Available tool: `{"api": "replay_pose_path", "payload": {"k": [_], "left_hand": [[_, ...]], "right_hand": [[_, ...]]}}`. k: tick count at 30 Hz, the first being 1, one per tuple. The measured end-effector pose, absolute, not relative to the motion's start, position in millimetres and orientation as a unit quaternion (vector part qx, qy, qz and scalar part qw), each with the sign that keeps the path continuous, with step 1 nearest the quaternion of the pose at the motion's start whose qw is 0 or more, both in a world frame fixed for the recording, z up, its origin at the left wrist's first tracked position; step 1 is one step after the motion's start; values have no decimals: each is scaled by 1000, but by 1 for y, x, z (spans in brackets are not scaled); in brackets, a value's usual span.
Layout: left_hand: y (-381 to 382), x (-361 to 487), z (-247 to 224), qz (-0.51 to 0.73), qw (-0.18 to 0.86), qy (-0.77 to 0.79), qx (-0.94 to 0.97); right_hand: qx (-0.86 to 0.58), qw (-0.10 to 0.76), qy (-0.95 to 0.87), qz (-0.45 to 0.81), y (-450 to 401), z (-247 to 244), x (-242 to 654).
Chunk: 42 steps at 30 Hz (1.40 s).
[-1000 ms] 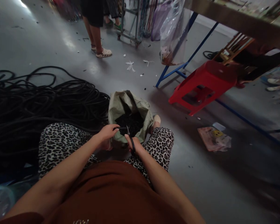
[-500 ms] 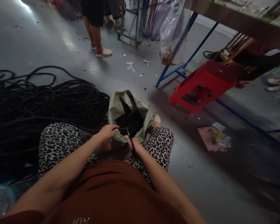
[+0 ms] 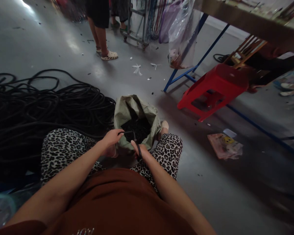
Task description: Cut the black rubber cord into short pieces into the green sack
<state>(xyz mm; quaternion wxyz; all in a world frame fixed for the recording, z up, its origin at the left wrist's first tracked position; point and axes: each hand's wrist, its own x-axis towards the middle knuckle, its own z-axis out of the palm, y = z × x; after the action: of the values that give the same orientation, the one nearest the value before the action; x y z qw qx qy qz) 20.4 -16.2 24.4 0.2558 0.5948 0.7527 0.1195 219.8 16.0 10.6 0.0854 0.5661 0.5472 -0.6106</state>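
My left hand (image 3: 113, 137) is closed on a black cord (image 3: 127, 132), whose short end sticks out to the right over the mouth of an open sack (image 3: 150, 114). My right hand (image 3: 141, 150) grips a pair of scissors (image 3: 138, 148) by its dark handles, with the blades pointing up at the cord's end. Inside the pale green sack lie many small black pieces (image 3: 142, 125). A large tangle of black cord (image 3: 71, 101) spreads over the floor to the left, and a strand of it runs toward my left hand.
A red plastic stool (image 3: 215, 85) stands at the right, by a table (image 3: 235, 16) with blue legs. A clear plastic bag (image 3: 182, 36) hangs from that table. Farther back a person stands in light clogs (image 3: 109, 55) near a wheeled rack (image 3: 137, 36). A printed packet (image 3: 224, 145) lies on the floor.
The scissors' blades have shifted slightly and look closer together at the cord's end. Both hands stay in nearly the same place, and the sack has not moved.
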Motion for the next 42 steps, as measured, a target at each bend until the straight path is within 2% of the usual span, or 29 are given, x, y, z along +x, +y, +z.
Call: {"api": "replay_pose_path", "payload": {"k": [6, 13, 42], "left_hand": [[-16, 25, 28, 116, 259, 750, 597], [-17, 31, 24, 110, 267, 744, 603], [-17, 33, 26, 102, 265, 735, 616]], "right_hand": [[521, 103, 590, -608, 17, 10, 219], [534, 116, 576, -608, 18, 10, 216], [529, 92, 553, -637, 19, 4, 216]]}}
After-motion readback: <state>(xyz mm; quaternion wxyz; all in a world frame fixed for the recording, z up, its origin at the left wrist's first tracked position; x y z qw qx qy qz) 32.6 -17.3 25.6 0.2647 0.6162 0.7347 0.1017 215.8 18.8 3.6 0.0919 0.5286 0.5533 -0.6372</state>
